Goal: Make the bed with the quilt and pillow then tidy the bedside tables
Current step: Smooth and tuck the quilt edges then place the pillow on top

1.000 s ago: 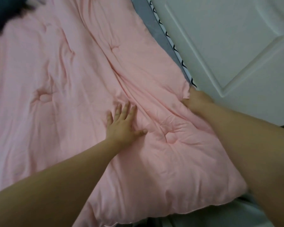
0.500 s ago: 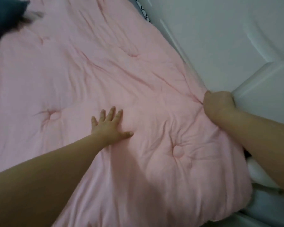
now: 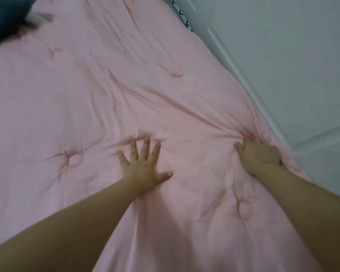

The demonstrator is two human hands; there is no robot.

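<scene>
A pink tufted quilt [image 3: 110,79] covers the whole bed, with creases fanning out from its right edge. My left hand [image 3: 145,165] lies flat on it near the middle, fingers spread and palm down. My right hand [image 3: 259,156] sits at the quilt's right edge, fingers curled into a bunched fold of the fabric. A dark blue pillow [image 3: 6,18] shows at the top left corner, partly out of view.
A white panelled door or wall [image 3: 287,61] runs close along the bed's right side. A strip of patterned sheet [image 3: 182,18] shows at the top between quilt and wall.
The quilt's right edge has been drawn out toward the wall, covering the grey mattress strip. My right hand shifted inward onto the quilt; my left hand stayed flat, sliding slightly.
</scene>
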